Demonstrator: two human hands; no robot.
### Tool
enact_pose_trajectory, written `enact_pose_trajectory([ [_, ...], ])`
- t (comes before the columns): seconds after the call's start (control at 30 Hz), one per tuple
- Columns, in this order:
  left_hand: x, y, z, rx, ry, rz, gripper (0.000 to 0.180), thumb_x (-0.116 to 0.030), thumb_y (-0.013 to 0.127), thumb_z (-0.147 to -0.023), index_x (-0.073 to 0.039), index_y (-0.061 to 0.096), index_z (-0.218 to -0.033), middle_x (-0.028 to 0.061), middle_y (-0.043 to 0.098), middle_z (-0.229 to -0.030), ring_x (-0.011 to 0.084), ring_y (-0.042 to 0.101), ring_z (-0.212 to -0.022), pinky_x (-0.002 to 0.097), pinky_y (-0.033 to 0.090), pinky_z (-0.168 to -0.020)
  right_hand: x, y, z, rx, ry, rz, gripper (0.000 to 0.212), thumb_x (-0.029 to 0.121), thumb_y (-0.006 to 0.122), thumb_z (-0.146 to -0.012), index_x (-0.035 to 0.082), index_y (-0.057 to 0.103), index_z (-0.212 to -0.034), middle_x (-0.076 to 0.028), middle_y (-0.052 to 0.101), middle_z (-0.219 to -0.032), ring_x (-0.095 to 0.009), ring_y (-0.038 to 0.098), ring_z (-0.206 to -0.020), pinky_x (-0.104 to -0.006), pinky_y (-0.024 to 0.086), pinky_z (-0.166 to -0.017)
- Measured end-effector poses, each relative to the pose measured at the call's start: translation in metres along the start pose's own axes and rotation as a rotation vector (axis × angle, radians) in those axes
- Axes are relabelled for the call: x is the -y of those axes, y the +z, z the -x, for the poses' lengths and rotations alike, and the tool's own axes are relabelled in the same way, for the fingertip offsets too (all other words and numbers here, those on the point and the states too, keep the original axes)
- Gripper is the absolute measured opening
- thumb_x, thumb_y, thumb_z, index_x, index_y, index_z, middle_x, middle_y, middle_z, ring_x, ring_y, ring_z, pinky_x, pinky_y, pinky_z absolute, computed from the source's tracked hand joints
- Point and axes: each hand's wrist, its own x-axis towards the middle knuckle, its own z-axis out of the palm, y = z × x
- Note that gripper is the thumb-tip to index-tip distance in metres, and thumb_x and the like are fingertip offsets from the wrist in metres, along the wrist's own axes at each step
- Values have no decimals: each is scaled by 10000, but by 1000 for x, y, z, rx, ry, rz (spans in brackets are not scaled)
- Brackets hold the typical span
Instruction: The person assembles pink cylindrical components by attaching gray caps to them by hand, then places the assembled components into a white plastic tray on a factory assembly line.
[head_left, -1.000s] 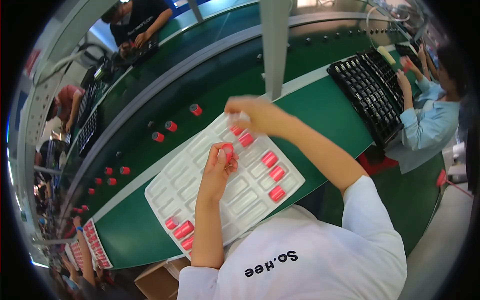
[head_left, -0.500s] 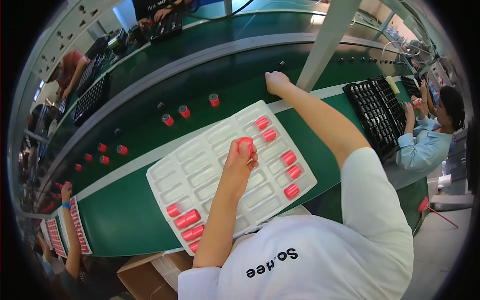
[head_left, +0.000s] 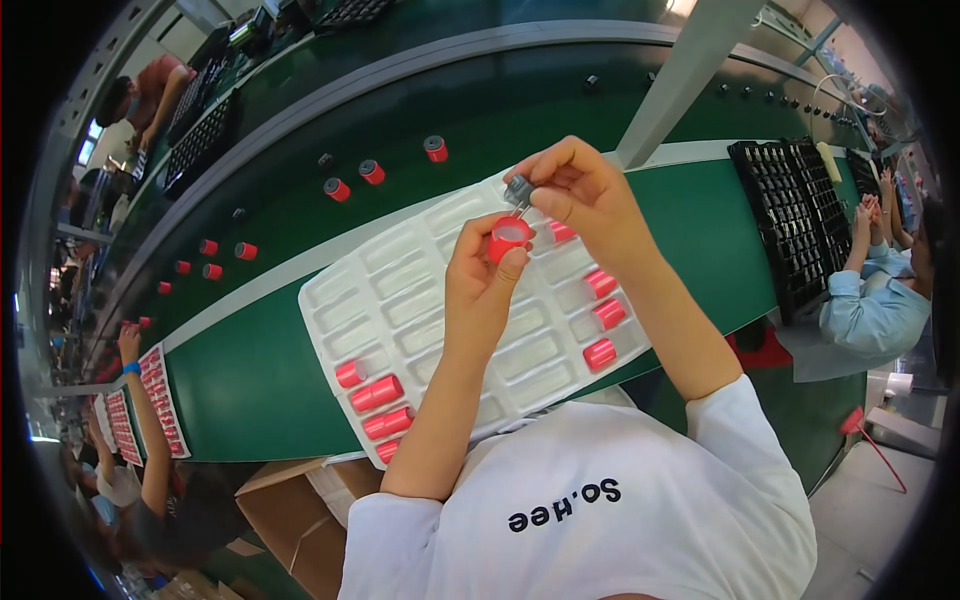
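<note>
Red cup (head_left: 499, 247) near tray edge (head_left: 424, 222)

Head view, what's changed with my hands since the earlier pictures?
Your right hand reached out over the green belt, then came back toward the left hand, now holding a gray part with metal leads close to the red cup. The left hand still holds that cup over the white tray.

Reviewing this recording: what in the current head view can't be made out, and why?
All in the head view:
- Whether the prongs of the dark part in the right hand touch the red cup: too small, and they overlap.
- Some pockets of the white tray: the left forearm covers them.
- The full red piece beside the right hand: that hand partly hides it.
- What the co-worker's hands hold, if anything: too small.
</note>
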Motion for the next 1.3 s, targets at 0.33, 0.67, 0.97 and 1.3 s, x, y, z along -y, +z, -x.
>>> enact_pose_trajectory([
  [0.33,3,8,-3,-49,80,-154,329,-125,652,-902,-23,508,-1179,55,608,-1033,107,575,-913,230,463,-800,2,1,28,-42,-173,474,206,16,682,-814,13,659,-1019,-121,668,-1062,-217,628,-995,-320,494,-876],
  [0.67,15,11,0,7,138,-315,249,-122,617,-918,-36,488,-1113,54,604,-937,105,571,-814,241,471,-729,-9,-1,43,-128,-320,632,208,18,690,-801,19,698,-1008,-118,690,-1058,-240,651,-925,-306,514,-812],
  [0.97,27,0,-18,17,204,-493,376,-46,593,-890,-36,400,-1212,146,605,-1092,212,619,-932,292,491,-798,-22,5,35,-117,-245,650,229,43,658,-816,30,617,-1040,-114,635,-1050,-245,625,-916,-315,499,-814],
  [1.3,41,4,-15,114,-49,-683,534,-94,648,-857,-63,384,-1320,160,556,-1206,252,584,-1044,347,481,-880,-102,-86,-114,-158,-410,1118,181,34,672,-789,48,497,-834,-107,550,-871,-336,567,-777,-361,469,-677],
])
